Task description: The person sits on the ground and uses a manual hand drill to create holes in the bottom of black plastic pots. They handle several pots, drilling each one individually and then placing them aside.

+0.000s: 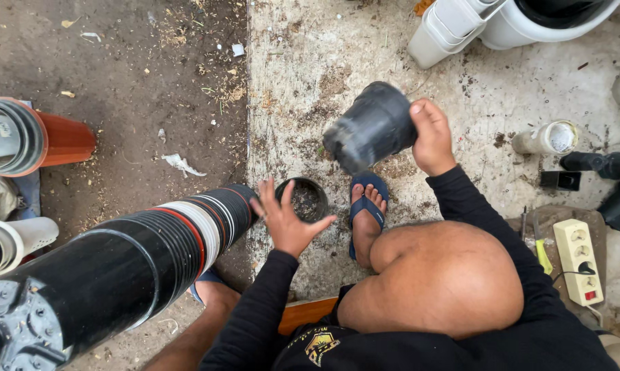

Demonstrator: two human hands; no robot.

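- Pot in your right hand (432, 137): a black plastic pot (372, 127), tipped on its side, blurred, held above the concrete floor (310, 82). Your thumb lies on its rim and the other fingers wrap behind the wall, so they are closed around it.
- Your left hand (286, 218) hangs open, fingers (267, 192) spread apart, holding nothing. It sits just beside the mouth end of a long stack of black pots (138, 257) lying on its side, and right over the near rim of a second small pot (304, 200).
- That second pot stands upright on the floor with dark soil in it, between your left hand and your sandalled foot (366, 206).
- The held pot is up and to the right of the one on the floor, well apart from your left fingers.
- Off to the right lie a white power strip (578, 260) and a white tube (547, 138); white pots (454, 27) lean at the top.
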